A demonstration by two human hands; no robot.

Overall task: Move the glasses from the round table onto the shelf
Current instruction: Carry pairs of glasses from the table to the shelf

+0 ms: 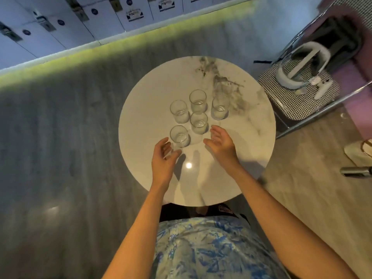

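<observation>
Several clear glasses stand upright in a cluster on the round white marble table [145,109]. The nearest glass [179,136] is at the front left, with another glass [198,123] just behind and to its right. My left hand [164,158] is open, fingers curled, just in front of the nearest glass and apart from it. My right hand [220,142] is open too, palm turned inward, to the right of the front glasses and holding nothing. No shelf is in view.
A chair [302,93] with a checkered seat stands to the right of the table, carrying a white headset and a controller. White cabinets [84,23] line the far wall above a green-lit strip. A sandal [360,152] lies on the floor at the right.
</observation>
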